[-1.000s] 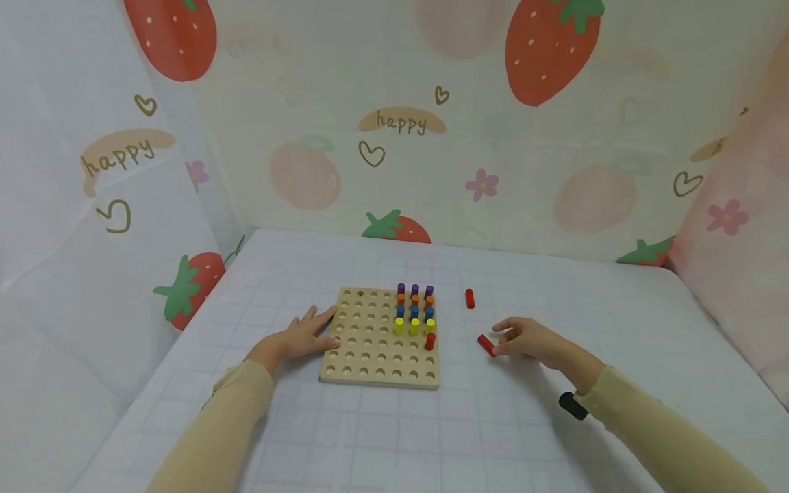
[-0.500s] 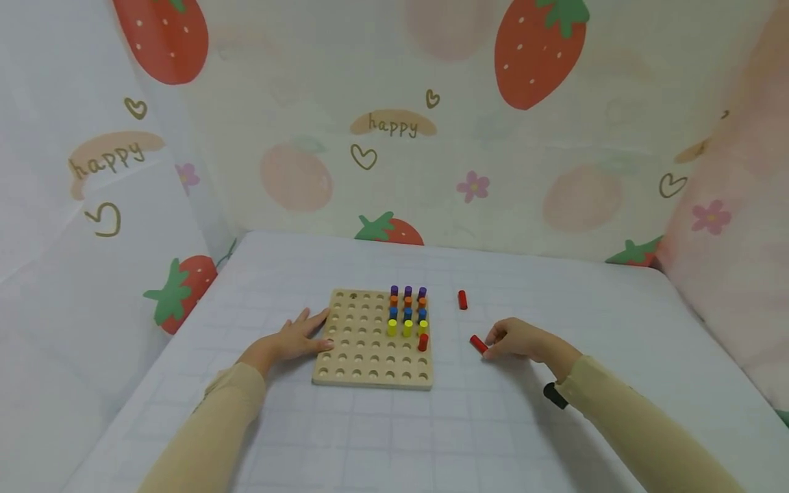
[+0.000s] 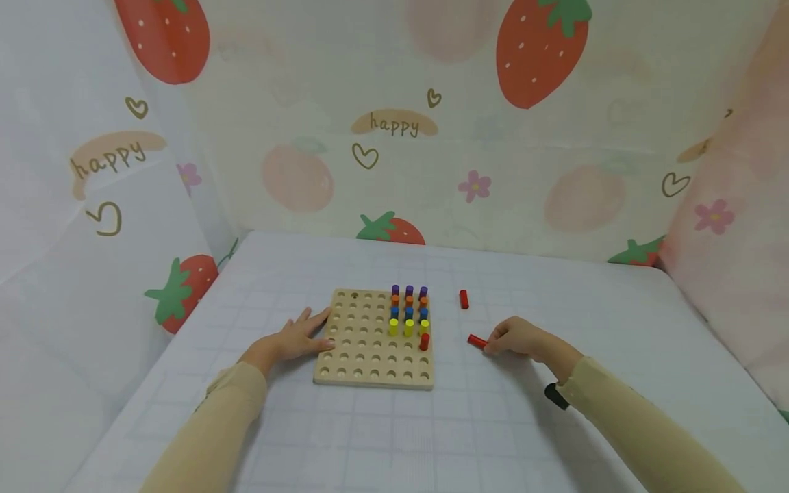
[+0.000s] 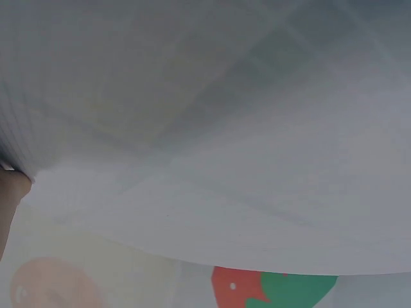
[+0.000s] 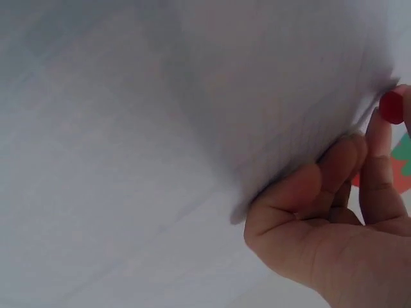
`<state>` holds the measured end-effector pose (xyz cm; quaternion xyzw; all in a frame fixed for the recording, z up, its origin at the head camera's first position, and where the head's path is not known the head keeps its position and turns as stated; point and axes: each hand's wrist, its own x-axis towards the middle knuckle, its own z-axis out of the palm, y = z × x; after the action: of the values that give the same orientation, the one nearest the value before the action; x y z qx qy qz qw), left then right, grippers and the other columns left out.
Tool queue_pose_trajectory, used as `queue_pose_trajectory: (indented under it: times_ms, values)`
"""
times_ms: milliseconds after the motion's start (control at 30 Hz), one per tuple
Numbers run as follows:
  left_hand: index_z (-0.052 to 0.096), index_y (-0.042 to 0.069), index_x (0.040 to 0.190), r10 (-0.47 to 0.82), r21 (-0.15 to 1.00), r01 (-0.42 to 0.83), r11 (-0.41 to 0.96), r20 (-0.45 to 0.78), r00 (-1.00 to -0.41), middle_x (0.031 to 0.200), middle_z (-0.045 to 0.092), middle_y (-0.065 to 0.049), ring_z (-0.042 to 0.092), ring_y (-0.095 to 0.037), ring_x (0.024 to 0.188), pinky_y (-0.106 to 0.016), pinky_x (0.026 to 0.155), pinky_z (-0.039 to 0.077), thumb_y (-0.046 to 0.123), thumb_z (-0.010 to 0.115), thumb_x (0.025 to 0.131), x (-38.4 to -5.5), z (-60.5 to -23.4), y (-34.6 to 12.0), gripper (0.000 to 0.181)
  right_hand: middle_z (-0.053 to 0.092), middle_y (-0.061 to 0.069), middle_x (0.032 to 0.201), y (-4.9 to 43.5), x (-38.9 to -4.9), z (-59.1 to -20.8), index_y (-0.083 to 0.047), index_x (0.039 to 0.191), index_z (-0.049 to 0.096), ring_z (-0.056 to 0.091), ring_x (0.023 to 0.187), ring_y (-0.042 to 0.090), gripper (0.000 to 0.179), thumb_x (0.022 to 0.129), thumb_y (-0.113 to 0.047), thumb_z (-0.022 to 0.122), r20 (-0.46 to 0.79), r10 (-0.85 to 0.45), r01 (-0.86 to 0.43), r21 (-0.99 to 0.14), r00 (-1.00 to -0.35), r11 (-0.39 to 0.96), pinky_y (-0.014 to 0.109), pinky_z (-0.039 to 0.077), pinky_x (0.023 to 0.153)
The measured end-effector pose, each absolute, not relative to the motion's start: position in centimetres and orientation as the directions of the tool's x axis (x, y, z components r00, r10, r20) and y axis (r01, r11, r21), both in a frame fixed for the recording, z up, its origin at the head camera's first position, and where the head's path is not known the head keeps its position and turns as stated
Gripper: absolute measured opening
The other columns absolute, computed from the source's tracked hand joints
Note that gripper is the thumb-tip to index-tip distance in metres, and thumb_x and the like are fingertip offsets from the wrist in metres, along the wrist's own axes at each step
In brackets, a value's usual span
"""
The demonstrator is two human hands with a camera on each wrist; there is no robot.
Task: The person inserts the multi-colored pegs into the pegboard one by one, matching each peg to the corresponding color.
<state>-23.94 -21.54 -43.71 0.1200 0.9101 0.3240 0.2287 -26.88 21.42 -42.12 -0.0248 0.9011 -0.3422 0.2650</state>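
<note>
A square wooden pegboard [image 3: 360,378] lies on the table with rows of round holes. Purple, orange, blue and yellow pegs [image 3: 409,328] stand in its right columns, three of each colour. One red peg [image 3: 424,342] stands below the yellow row at the right edge. My left hand [image 3: 301,339] rests on the board's left edge, fingers spread and thumb on top. My right hand [image 3: 518,337] pinches one end of a lying red peg [image 3: 477,341] between thumb and fingers. In the right wrist view the red peg's round end [image 5: 391,107] shows between the fingertips.
Another red peg [image 3: 464,299] lies on the table right of the board's far corner. A black cylindrical piece [image 3: 557,396] shows at the right sleeve's cuff. A white gridded cloth [image 3: 345,445] covers the table, with strawberry-printed curtains [image 3: 530,137] behind and at the sides.
My right hand has moved left to the nearer red peg and closed its fingertips on it. That peg has turned slightly. The left hand stays on the board; the view shifted a little.
</note>
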Motion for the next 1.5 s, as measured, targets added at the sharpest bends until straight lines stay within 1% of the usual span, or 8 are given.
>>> queue_pose_trajectory:
  times_ms: [233, 467, 700, 833, 933, 1133, 1433, 1500]
  values:
    - [0.008, 0.003, 0.155, 0.369, 0.640, 0.073, 0.765, -0.343, -0.864, 0.157, 0.000, -0.031, -0.012, -0.046, 0.143, -0.065, 0.110, -0.008, 0.045, 0.058, 0.096, -24.2, -43.8, -21.6, 0.088, 0.058, 0.000, 0.079, 21.8, -26.8, -41.9, -0.002, 0.094, 0.070, 0.048, 0.074, 0.015, 0.015, 0.087, -0.016, 0.072, -0.455, -0.188, 0.213, -0.692, -0.870, 0.690, 0.026, 0.038, 0.062]
    - [0.010, 0.002, 0.155, 0.376, 0.648, 0.080, 0.758, -0.334, -0.864, 0.156, 0.003, -0.032, -0.010, -0.045, 0.143, -0.065, 0.110, -0.007, 0.045, 0.059, 0.095, -24.0, -43.7, -21.5, 0.089, 0.070, 0.004, 0.083, 21.4, -26.1, -41.2, 0.006, 0.105, 0.068, 0.060, 0.077, 0.016, 0.022, 0.089, -0.009, 0.070, -0.416, -0.181, 0.262, -0.797, -0.891, 0.544, 0.028, 0.052, 0.071]
    - [0.009, 0.003, 0.155, 0.361, 0.651, 0.056, 0.757, -0.346, -0.866, 0.156, -0.002, -0.032, -0.012, -0.047, 0.142, -0.065, 0.109, -0.008, 0.044, 0.059, 0.095, -23.8, -43.6, -21.7, 0.088, 0.071, 0.007, 0.094, 20.4, -26.3, -40.5, 0.006, 0.111, 0.066, 0.064, 0.090, 0.022, 0.027, 0.090, -0.010, 0.070, -0.337, -0.198, 0.233, -0.880, -0.920, 0.414, 0.028, 0.053, 0.080]
    - [0.009, 0.004, 0.155, 0.352, 0.654, 0.040, 0.756, -0.354, -0.867, 0.156, -0.005, -0.032, -0.014, -0.050, 0.141, -0.067, 0.108, -0.008, 0.043, 0.059, 0.096, -23.9, -43.7, -21.7, 0.087, 0.070, 0.007, 0.100, 19.4, -26.2, -40.2, 0.005, 0.114, 0.065, 0.061, 0.101, 0.031, 0.029, 0.091, -0.012, 0.069, -0.313, -0.197, 0.218, -0.893, -0.929, 0.395, 0.031, 0.053, 0.085]
    - [0.009, 0.005, 0.156, 0.350, 0.651, 0.043, 0.758, -0.350, -0.869, 0.157, -0.003, -0.031, -0.014, -0.048, 0.141, -0.066, 0.109, -0.008, 0.045, 0.059, 0.095, -23.9, -43.9, -21.7, 0.088, 0.069, 0.007, 0.103, 18.6, -26.2, -39.8, 0.006, 0.117, 0.064, 0.060, 0.106, 0.034, 0.032, 0.092, -0.014, 0.068, -0.298, -0.209, 0.203, -0.902, -0.931, 0.382, 0.032, 0.053, 0.086]
    - [0.010, 0.002, 0.155, 0.386, 0.657, 0.087, 0.748, -0.324, -0.864, 0.158, 0.004, -0.028, -0.012, -0.042, 0.144, -0.061, 0.111, -0.009, 0.048, 0.059, 0.095, -24.2, -44.2, -21.7, 0.090, 0.067, 0.006, 0.099, 17.1, -26.3, -39.2, 0.007, 0.118, 0.062, 0.060, 0.103, 0.031, 0.034, 0.093, -0.015, 0.068, -0.273, -0.228, 0.189, -0.924, -0.934, 0.333, 0.027, 0.054, 0.081]
    - [0.010, 0.003, 0.155, 0.365, 0.660, 0.059, 0.749, -0.336, -0.868, 0.156, -0.003, -0.033, -0.012, -0.048, 0.142, -0.066, 0.109, -0.006, 0.046, 0.060, 0.094, -24.1, -44.0, -21.6, 0.089, 0.067, 0.011, 0.108, 14.5, -26.2, -39.3, 0.007, 0.118, 0.064, 0.062, 0.101, 0.030, 0.032, 0.093, -0.013, 0.067, -0.251, -0.241, 0.166, -0.931, -0.938, 0.325, 0.030, 0.054, 0.086]
    - [0.010, 0.002, 0.155, 0.363, 0.660, 0.059, 0.749, -0.335, -0.869, 0.155, -0.003, -0.034, -0.012, -0.049, 0.142, -0.067, 0.109, -0.006, 0.046, 0.060, 0.094, -24.1, -44.0, -21.8, 0.090, 0.068, 0.009, 0.106, 14.0, -26.1, -39.4, 0.006, 0.116, 0.065, 0.062, 0.097, 0.026, 0.030, 0.093, -0.013, 0.067, -0.242, -0.255, 0.152, -0.933, -0.936, 0.327, 0.030, 0.054, 0.085]
